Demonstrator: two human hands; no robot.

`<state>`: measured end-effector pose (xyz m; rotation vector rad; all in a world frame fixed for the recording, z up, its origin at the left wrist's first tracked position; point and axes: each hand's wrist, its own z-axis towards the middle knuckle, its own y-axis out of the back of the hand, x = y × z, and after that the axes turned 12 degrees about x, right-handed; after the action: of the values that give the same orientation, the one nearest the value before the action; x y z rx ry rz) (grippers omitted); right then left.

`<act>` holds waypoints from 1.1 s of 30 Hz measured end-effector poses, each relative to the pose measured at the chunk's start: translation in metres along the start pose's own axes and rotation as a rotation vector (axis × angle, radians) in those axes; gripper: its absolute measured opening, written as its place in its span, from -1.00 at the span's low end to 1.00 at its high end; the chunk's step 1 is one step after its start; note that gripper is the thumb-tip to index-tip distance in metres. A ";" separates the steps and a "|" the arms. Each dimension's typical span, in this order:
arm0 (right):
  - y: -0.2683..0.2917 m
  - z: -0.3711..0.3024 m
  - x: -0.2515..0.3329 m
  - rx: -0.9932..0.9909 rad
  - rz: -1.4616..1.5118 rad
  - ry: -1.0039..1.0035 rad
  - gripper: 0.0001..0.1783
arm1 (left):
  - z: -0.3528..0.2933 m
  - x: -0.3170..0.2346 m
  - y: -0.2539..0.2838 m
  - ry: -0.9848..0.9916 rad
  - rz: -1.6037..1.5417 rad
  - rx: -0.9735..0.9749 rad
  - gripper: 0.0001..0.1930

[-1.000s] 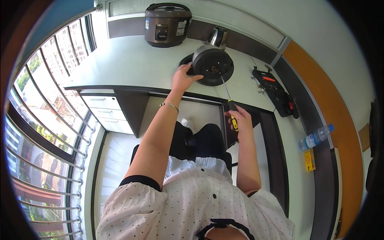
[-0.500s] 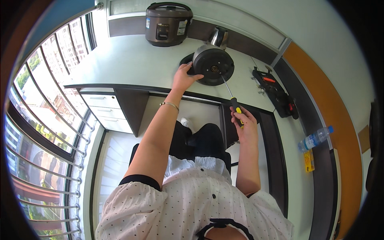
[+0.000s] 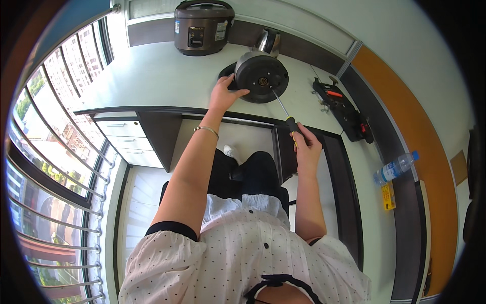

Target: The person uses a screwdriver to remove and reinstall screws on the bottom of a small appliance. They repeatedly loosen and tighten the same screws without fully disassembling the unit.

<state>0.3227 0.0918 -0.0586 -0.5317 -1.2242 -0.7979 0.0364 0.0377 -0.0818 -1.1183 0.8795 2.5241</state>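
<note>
Here a person sits at a white desk (image 3: 152, 76) and works with both hands. The left hand (image 3: 225, 93) rests on the side of a round dark appliance (image 3: 261, 76) that lies tipped over, so its flat round bottom faces the person. The fingers of the left hand are spread a little and press on its left rim, holding it steady. This thing sits near the front edge of the desk, about in the middle.

The right hand (image 3: 304, 147) is closed tight around the black and yellow handle of a screwdriver (image 3: 283, 110). This hand hangs out past the front edge of the desk, above the person's lap. The long thin metal shaft runs up and to the left from the hand. Its tip meets the middle of the round bottom, or sits just beside it; it is too small to tell which. So the round thing lies up and left of the right fingers, and the tool's long line points straight at it. The left hand is the nearer one, since it touches the thing.

Behind, at the back edge, stands a brown rice cooker (image 3: 202, 25) and a shiny kettle (image 3: 268, 40). On the right side lie a black tool set (image 3: 341, 109) and a plastic bottle (image 3: 395, 167).
</note>
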 end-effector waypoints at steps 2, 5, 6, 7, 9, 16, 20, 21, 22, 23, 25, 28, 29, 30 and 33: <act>0.001 -0.001 -0.003 -0.019 -0.262 0.056 -0.57 | -0.001 -0.003 0.002 0.011 -0.004 0.009 -0.19; -0.008 -0.009 0.007 -0.070 -0.615 0.190 -0.56 | -0.001 -0.002 0.003 0.033 -0.001 0.022 -0.18; -0.012 -0.012 0.011 -0.092 -0.727 0.244 -0.56 | -0.001 -0.002 0.004 0.041 0.001 0.026 -0.17; -0.013 -0.012 0.010 -0.113 -0.740 0.267 -0.58 | -0.001 -0.002 0.004 0.044 0.004 0.027 -0.17; -0.013 -0.013 0.008 -0.161 -0.768 0.313 -0.59 | -0.002 -0.005 0.004 0.046 0.007 0.031 -0.17; -0.003 -0.006 -0.001 -0.114 -0.493 0.315 -0.60 | 0.000 -0.001 0.002 0.040 0.004 0.027 -0.17; -0.007 -0.011 0.010 -0.110 -0.612 0.397 -0.57 | -0.001 -0.002 0.004 0.042 0.002 0.029 -0.17; -0.008 -0.012 0.011 -0.114 -0.686 0.437 -0.56 | -0.001 -0.003 0.004 0.045 0.003 0.031 -0.17; -0.009 -0.013 0.010 -0.118 -0.713 0.446 -0.56 | -0.001 -0.003 0.004 0.051 0.005 0.034 -0.17; -0.010 -0.013 0.009 -0.122 -0.741 0.457 -0.55 | -0.001 -0.003 0.004 0.056 0.006 0.035 -0.17; -0.011 -0.014 0.009 -0.131 -0.779 0.490 -0.54 | -0.001 -0.003 0.004 0.060 0.003 0.041 -0.17; -0.012 -0.015 0.010 -0.135 -0.816 0.543 -0.55 | -0.002 -0.005 0.003 0.060 -0.002 0.049 -0.17; -0.013 -0.015 0.010 -0.130 -0.830 0.558 -0.55 | -0.001 -0.004 0.004 0.057 0.000 0.046 -0.17; -0.013 -0.015 0.012 -0.125 -0.845 0.572 -0.55 | -0.001 -0.004 0.004 0.053 0.002 0.044 -0.17; -0.013 -0.015 0.016 -0.078 -0.886 0.600 -0.53 | -0.001 -0.003 0.004 0.064 0.011 0.053 -0.17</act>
<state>0.3244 0.0686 -0.0487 0.2384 -0.8289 -1.6153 0.0373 0.0341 -0.0781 -1.1869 0.9662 2.4708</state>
